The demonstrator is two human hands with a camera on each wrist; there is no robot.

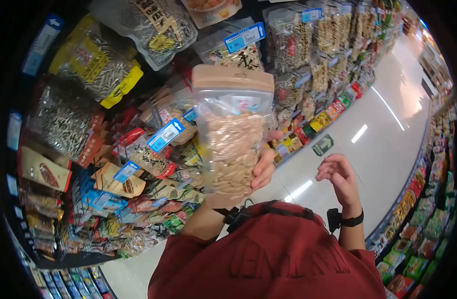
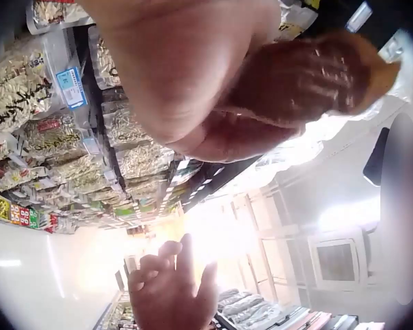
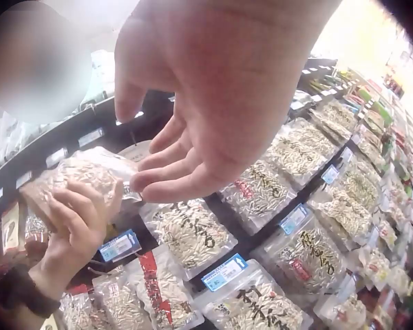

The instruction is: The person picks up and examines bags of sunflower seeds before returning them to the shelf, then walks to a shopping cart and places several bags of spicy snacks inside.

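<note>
The person holds up a clear bag of seeds (image 1: 233,144) in the left hand (image 1: 261,167), fingers curled around it before the shelves (image 1: 138,149), while the right hand (image 1: 338,177) hangs free with relaxed fingers, so I think the bag is being examined, and the next move needs a steady grip.

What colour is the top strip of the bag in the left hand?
Light tan, on the clear bag of seeds that the left hand holds; clearest in the head view.

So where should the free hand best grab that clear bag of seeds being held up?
Probably the tan sealed top strip of the clear plastic seed bag, pinched from the right: it is flat, bare and upright, while the left hand wraps the lower half. The right hand hovers apart.
</note>
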